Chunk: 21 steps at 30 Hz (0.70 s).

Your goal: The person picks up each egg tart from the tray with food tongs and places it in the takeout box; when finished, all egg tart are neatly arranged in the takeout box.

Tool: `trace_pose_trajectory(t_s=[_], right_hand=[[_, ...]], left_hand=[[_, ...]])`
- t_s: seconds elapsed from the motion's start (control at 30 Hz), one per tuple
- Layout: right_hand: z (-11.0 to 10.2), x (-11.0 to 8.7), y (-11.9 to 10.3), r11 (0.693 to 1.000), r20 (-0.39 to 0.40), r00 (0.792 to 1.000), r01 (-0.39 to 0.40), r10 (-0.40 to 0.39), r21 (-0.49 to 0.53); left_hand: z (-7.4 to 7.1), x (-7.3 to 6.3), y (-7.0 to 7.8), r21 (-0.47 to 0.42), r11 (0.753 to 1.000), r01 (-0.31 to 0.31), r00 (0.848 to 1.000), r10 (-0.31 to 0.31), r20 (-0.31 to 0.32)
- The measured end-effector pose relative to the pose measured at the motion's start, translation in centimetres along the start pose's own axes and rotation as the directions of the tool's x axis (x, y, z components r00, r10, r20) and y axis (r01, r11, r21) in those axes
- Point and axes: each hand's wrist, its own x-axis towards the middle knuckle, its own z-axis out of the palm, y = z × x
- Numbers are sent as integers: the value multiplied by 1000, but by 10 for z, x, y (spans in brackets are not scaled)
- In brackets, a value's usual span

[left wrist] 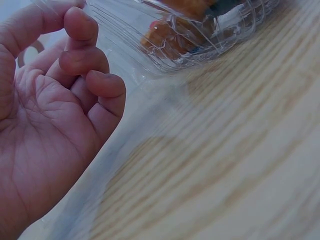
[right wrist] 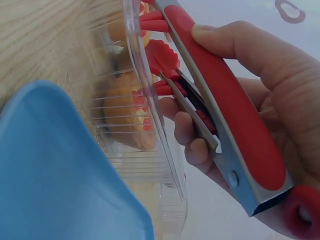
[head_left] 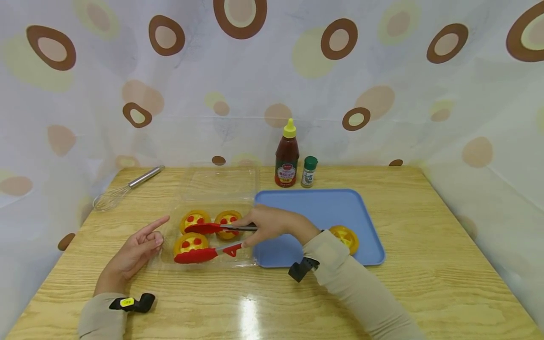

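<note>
My right hand (head_left: 269, 224) holds red-and-metal tongs (right wrist: 225, 100) by their handles over a clear plastic box (head_left: 242, 257). The tongs' red tips are spread, one on each side of the front egg tart (head_left: 191, 242) with red dots; I cannot tell whether they touch it. Two similar tarts, a back left one (head_left: 194, 218) and a right one (head_left: 227, 218), sit in the same box. By the box's left edge is my left hand (head_left: 138, 248), index finger extended and the other fingers loosely curled, with nothing visible in its grasp.
On the right, a blue tray (head_left: 306, 203) carries one tart (head_left: 346, 238), partly behind my right sleeve. A sauce bottle (head_left: 286, 163) and a green-capped shaker (head_left: 309, 172) stand behind it. A whisk (head_left: 127, 189) lies back left. The box's lid (head_left: 218, 182) is folded back.
</note>
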Motion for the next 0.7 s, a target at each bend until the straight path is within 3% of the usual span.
trace_pose_trajectory(t_s=[0.47,0.7], right_hand=[[8,-6,10,996,-62,997,44,-39,80],[11,-22,15,988,-128,990,73,-55,139]], left_hand=[[1,0,-2,-33,999,-2,1000,3,7],[2,0,-1,-18,1000,3,1000,-3,-1]])
